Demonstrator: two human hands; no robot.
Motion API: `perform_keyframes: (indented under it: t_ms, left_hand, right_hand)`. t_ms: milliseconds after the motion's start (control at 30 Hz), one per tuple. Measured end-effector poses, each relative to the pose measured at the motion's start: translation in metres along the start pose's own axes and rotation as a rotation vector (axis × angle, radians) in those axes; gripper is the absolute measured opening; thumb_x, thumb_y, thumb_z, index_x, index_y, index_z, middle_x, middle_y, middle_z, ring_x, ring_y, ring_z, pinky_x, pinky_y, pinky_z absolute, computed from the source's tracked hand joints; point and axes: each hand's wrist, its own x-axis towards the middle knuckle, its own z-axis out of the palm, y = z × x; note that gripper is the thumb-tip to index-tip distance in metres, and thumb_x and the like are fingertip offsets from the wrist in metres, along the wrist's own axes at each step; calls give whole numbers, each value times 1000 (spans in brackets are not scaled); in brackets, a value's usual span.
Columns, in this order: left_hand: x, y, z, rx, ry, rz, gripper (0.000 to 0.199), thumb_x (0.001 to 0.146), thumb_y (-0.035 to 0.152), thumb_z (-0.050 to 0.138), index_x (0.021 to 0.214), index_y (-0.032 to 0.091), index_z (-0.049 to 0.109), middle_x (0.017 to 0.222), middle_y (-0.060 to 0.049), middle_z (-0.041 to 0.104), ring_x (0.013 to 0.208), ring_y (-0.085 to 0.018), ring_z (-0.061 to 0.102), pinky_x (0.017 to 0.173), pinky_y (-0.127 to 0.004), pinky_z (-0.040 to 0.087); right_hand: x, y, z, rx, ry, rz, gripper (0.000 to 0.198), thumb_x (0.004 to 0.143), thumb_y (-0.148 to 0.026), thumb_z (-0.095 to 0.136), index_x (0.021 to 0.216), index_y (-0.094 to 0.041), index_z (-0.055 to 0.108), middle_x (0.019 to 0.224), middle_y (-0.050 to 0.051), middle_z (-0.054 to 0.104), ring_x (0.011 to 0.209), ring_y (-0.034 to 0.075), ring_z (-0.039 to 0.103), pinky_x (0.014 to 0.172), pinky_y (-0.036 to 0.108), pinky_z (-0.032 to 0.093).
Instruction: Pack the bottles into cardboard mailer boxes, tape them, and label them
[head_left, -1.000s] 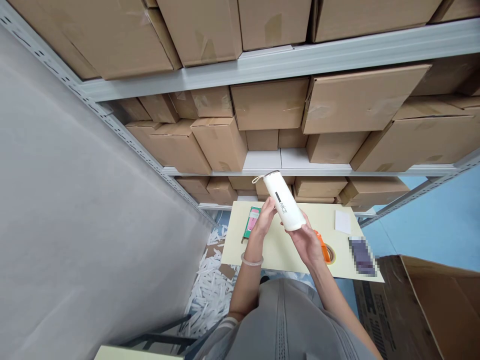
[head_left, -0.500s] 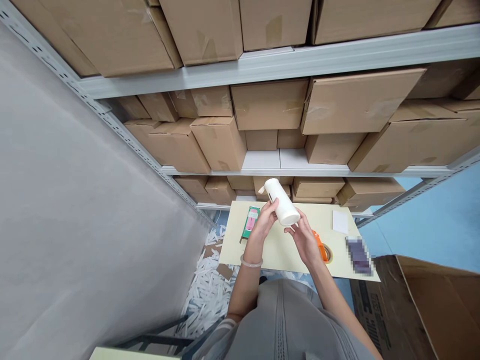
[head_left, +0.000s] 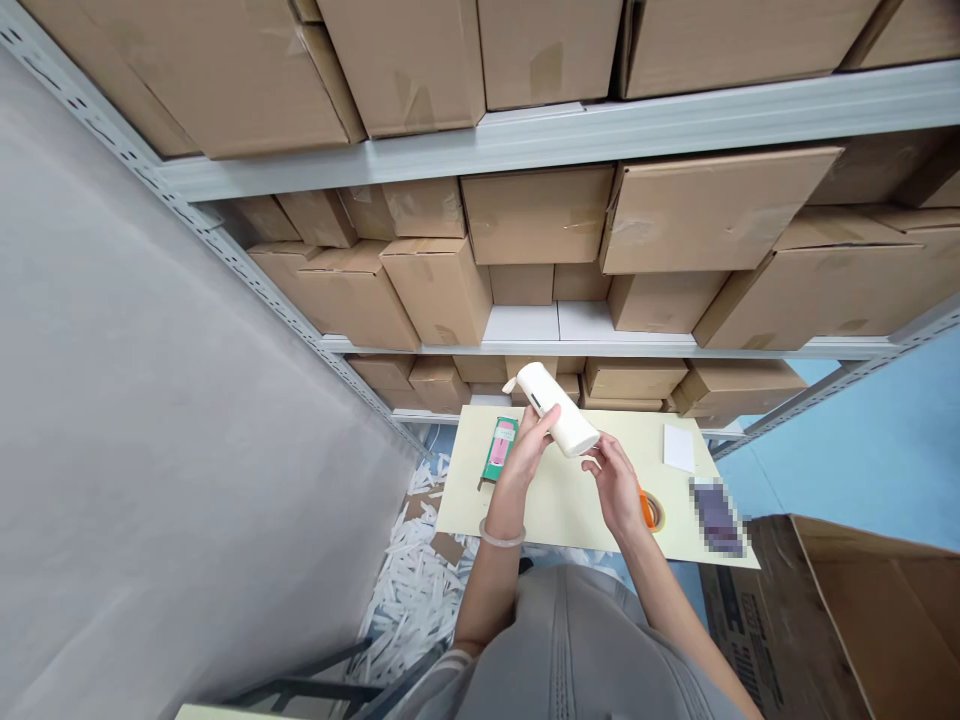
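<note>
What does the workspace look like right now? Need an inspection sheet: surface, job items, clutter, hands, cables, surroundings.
Surface: pale yellow table, small, in front of the person.
Job's things: white bottle, tilted, held above the table; a strap loop at its far end.
Clutter: green and pink packet at the table's left; orange tape dispenser partly behind the right hand; white card; a blurred-out item at the right edge.
Hands: left hand grips the bottle's body; right hand has fingertips at its near end.
Cables: nothing seen.
Surroundings: metal shelving stacked with cardboard boxes; white paper strips on the floor; open carton at right.
</note>
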Motion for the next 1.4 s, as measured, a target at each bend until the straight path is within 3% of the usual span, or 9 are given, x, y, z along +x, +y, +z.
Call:
perform_keyframes:
  t_ms: [267, 500, 633, 900, 1067, 1133, 1233, 1333, 1400]
  left_hand:
    - [-13, 15, 9, 413, -149, 290, 81, 63, 29, 88, 135, 25, 51, 129, -11, 61, 117, -29, 58, 103, -42, 43]
    - [-12, 8, 11, 748, -288, 517, 69, 73, 15, 76, 137, 32, 55, 132, -7, 55, 126, -29, 51, 110, -44, 37]
    - [-3, -9, 2, 870, -300, 603, 59, 81, 7, 62, 134, 32, 56, 129, -7, 53, 125, -25, 51, 109, -44, 41]
    - [11, -39, -18, 734, -370, 517, 58, 79, 15, 69, 134, 25, 53, 129, -10, 56, 124, -27, 53, 108, -46, 43]
    - [16, -57, -45, 716, -446, 355, 71, 76, 30, 76, 140, 23, 46, 138, -12, 52, 132, -29, 48, 115, -46, 36]
    - [21, -63, -66, 808, -402, 332, 71, 76, 35, 77, 140, 25, 47, 145, -11, 46, 140, -29, 39, 120, -46, 27]
    - [29, -72, -107, 947, -162, 231, 78, 74, 41, 76, 143, 27, 42, 154, -11, 37, 147, -28, 25, 122, -46, 17]
    - [35, -87, -148, 1182, 272, -99, 90, 73, 43, 75, 149, 25, 31, 161, -14, 22, 152, -32, 12, 121, -55, 1]
    - [37, -100, -170, 1291, 433, -309, 100, 72, 47, 74, 153, 21, 20, 164, -19, 9, 153, -35, 2, 118, -60, -4]
  right_hand:
    - [4, 3, -6, -62, 70, -23, 19, 79, -41, 70, 93, -28, 70, 112, 1, 65, 96, 18, 59, 69, 28, 47]
    - [9, 8, -15, -268, 93, -174, 39, 80, -43, 65, 116, -26, 64, 122, 4, 65, 117, 24, 55, 99, 40, 42]
    - [10, 1, -19, -471, -29, -387, 61, 79, -42, 66, 135, -23, 51, 138, 9, 54, 129, 27, 48, 110, 46, 36]
    - [10, -3, -10, -990, -141, -738, 60, 78, -36, 67, 135, -27, 52, 135, 11, 53, 125, 31, 50, 105, 52, 41]
    - [11, 12, -18, -1089, -83, -733, 50, 75, -39, 69, 122, -25, 60, 123, 11, 63, 113, 31, 58, 99, 51, 44]
    - [12, 17, -23, -1019, -13, -656, 53, 72, -42, 72, 120, -23, 60, 118, 10, 66, 108, 30, 60, 96, 49, 46]
    - [14, 24, -30, -820, 113, -481, 63, 67, -44, 77, 122, -20, 58, 114, 10, 67, 102, 28, 62, 92, 47, 49]
    - [14, 32, -36, -548, 180, -293, 72, 61, -44, 81, 124, -19, 55, 115, 10, 66, 101, 27, 64, 93, 45, 50]
    - [14, 38, -38, -416, 228, -203, 75, 59, -44, 83, 124, -19, 54, 117, 11, 66, 104, 27, 64, 94, 45, 51]
